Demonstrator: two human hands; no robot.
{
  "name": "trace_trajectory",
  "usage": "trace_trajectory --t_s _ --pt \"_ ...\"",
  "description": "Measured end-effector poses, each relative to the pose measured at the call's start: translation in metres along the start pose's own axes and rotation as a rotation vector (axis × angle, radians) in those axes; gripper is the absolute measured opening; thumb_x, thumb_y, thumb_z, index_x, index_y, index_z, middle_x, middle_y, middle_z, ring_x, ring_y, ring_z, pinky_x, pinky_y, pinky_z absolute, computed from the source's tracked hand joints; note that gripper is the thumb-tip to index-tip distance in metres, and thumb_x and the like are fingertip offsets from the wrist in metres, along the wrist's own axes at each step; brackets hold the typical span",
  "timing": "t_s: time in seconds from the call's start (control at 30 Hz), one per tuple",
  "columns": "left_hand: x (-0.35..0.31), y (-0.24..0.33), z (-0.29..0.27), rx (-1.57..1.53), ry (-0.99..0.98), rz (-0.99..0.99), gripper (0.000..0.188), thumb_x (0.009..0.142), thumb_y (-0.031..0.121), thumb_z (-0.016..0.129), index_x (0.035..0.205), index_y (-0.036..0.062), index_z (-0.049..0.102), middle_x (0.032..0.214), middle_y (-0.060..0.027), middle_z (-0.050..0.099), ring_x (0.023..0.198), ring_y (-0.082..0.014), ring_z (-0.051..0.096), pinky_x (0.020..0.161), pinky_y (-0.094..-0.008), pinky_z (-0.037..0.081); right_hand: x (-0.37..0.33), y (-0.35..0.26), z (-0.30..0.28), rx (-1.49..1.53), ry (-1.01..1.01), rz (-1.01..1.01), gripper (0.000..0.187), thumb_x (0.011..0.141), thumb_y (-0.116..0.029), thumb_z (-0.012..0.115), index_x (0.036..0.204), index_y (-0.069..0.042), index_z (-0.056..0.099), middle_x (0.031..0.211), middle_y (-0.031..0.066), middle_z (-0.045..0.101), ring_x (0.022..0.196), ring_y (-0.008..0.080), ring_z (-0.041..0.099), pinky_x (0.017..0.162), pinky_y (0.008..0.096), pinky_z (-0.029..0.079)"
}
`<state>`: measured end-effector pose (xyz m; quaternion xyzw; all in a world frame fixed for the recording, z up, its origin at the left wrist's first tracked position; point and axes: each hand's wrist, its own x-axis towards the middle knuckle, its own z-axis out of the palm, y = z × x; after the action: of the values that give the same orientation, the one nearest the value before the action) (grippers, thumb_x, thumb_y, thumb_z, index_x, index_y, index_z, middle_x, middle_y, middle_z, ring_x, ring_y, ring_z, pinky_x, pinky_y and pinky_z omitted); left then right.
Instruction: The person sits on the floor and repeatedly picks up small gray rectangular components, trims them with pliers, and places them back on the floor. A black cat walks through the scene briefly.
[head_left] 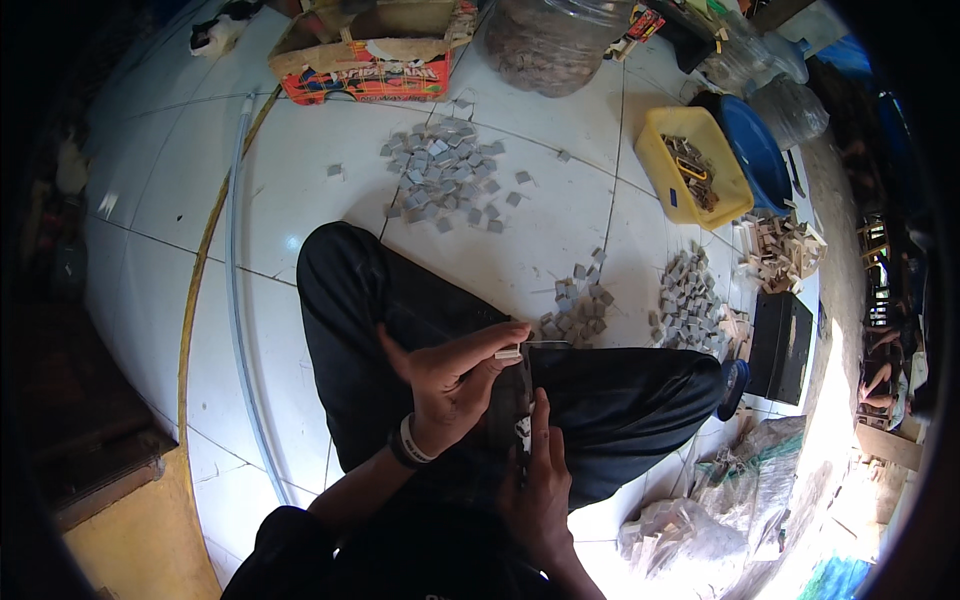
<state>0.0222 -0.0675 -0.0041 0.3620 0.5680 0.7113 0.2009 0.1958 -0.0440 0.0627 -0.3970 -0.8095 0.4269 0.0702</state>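
Observation:
Above my crossed legs, my left hand (452, 385) pinches a small pale block (508, 352) between thumb and forefinger. A thin wire (548, 343) juts from that block to the right. Close by on the right, my right hand (541, 465) is closed around a dark hand tool (523, 430) with a shiny metal part; the fingers hide most of it, so its kind is unclear. Beyond my lap lies a small heap of grey square pieces (577, 310), some with thin wires sticking out.
Larger piles of grey pieces lie ahead (445, 170) and to the right (688, 302). A yellow tub (655, 135), a blue basin (757, 150) and wood scraps (785, 252) stand right. A red carton (365, 80) and a cat (218, 35) are far off. A long metal strip (235, 220) runs left.

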Motion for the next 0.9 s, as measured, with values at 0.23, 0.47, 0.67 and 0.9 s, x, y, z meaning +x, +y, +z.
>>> trace_trajectory --t_s 0.23,0.47,0.67,0.9 --pt "0.000 0.005 -0.002 0.107 -0.003 -0.119 0.025 0.103 0.005 0.069 0.124 -0.0074 0.072 0.119 -0.0191 0.078 0.108 -0.0226 0.078 0.099 -0.0341 0.062 0.005 0.001 -0.007 0.081 -0.082 0.021 0.077 0.098 0.006 0.058 0.168 -0.002 0.027 0.127 0.0287 0.059 0.107 0.0427 0.068 0.088 0.0464 0.056" --pt "0.030 0.011 -0.020 -0.338 0.078 -0.507 0.033 0.106 0.021 0.071 0.120 -0.0087 0.073 0.112 -0.0204 0.078 0.105 -0.0301 0.078 0.097 -0.0406 0.064 0.012 0.015 -0.014 0.164 0.033 -0.022 0.076 0.098 0.007 0.059 0.167 -0.003 0.029 0.134 0.0276 0.057 0.119 0.0445 0.063 0.099 0.0475 0.052" --pt "0.042 0.026 -0.033 -0.319 -0.056 -0.606 0.033 0.107 0.020 0.068 0.120 -0.0102 0.073 0.113 -0.0204 0.078 0.106 -0.0274 0.078 0.097 -0.0386 0.064 0.014 0.029 -0.029 0.222 -0.086 -0.029 0.076 0.098 0.006 0.061 0.167 -0.003 0.031 0.137 0.0259 0.058 0.126 0.0408 0.063 0.103 0.0425 0.051" --pt "0.041 0.030 -0.031 -0.291 -0.117 -0.594 0.033 0.106 0.020 0.070 0.116 -0.0109 0.074 0.109 -0.0197 0.079 0.100 -0.0256 0.079 0.092 -0.0345 0.065 0.019 0.035 -0.031 0.257 -0.106 -0.107 0.074 0.103 -0.011 0.064 0.167 0.000 0.030 0.135 0.0200 0.065 0.114 0.0237 0.066 0.101 0.0368 0.053"
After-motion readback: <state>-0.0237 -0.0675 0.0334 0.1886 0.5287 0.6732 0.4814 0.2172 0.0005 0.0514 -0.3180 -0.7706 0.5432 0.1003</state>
